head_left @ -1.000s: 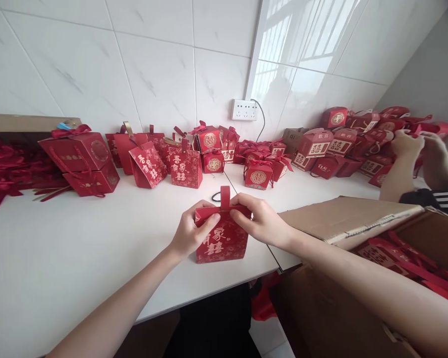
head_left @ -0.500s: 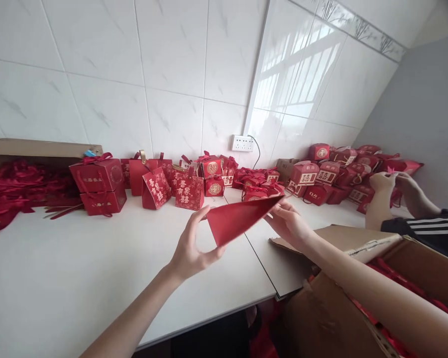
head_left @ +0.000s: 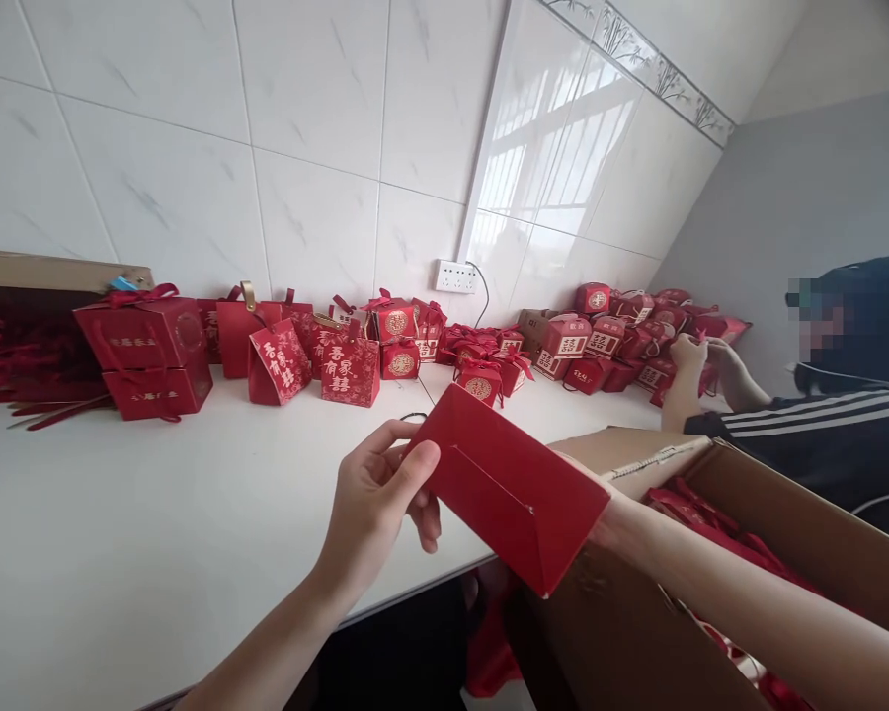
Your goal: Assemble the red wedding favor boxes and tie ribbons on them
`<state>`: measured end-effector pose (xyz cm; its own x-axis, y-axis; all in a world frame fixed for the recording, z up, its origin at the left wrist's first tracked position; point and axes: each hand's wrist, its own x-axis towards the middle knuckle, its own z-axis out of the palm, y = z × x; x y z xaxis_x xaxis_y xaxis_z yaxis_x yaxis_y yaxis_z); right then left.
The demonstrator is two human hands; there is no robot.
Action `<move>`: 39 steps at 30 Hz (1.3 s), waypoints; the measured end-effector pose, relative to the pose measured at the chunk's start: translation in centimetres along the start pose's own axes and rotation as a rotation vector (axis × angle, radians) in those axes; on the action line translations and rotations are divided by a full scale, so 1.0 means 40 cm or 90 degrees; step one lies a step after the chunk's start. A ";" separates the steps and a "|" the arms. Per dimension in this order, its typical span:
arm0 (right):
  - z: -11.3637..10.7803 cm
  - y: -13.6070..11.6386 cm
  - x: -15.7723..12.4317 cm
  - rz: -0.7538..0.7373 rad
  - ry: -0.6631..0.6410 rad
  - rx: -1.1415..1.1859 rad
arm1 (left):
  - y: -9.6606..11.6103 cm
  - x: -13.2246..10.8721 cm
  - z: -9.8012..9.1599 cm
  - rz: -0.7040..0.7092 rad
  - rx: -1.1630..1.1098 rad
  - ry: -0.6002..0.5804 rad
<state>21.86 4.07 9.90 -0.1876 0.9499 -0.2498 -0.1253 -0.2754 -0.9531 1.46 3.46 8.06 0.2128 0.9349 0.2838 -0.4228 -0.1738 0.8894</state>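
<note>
A plain red paper gift box [head_left: 500, 474] is held up over the front edge of the table, tilted. Its base, with folded flaps and a slit, faces me. My left hand [head_left: 381, 489] pinches the box's left end, thumb in front and some fingers behind. The box covers most of my right hand [head_left: 622, 528], which comes from the right; only the wrist side shows at the box's right edge. Whether those fingers are inside the box or behind it, I cannot tell. Beyond it stand red patterned gift boxes [head_left: 350, 373] with gold lettering.
On the right, an open cardboard carton [head_left: 741, 484] holds red items under my right forearm. A stack of red boxes [head_left: 148, 346] and ribbons [head_left: 37, 351] lie left on the white table [head_left: 193, 513]. A co-worker [head_left: 845, 415] handles something small beside piled boxes [head_left: 607, 336].
The red box has opened from a flatter, wedge-like shape and turned so its base faces me. My right hand has gone behind it. The view has shifted right, bringing more of the co-worker in.
</note>
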 end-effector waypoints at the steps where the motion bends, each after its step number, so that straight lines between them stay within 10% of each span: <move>1: -0.006 0.005 -0.001 0.009 0.015 0.026 | -0.001 0.001 0.002 -0.006 0.000 0.003; 11: -0.033 -0.051 -0.054 -0.012 0.224 0.187 | -0.105 -0.005 0.013 -0.032 -0.039 -0.084; 16: -0.059 -0.049 -0.119 -0.249 0.195 -0.017 | -0.212 -0.070 0.030 -0.123 -0.014 -0.148; 27: -0.031 -0.032 -0.179 -0.280 0.191 -0.341 | -0.239 -0.138 0.110 -0.452 -0.308 -0.009; 39: -0.046 -0.075 -0.205 -0.144 0.160 -0.419 | -0.243 -0.150 0.067 -0.268 -0.060 -0.088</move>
<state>25.58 -2.63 14.50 0.0129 0.9999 0.0083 0.4907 0.0009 -0.8713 6.67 -1.28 -1.31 0.4963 0.8670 -0.0451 -0.3510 0.2478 0.9030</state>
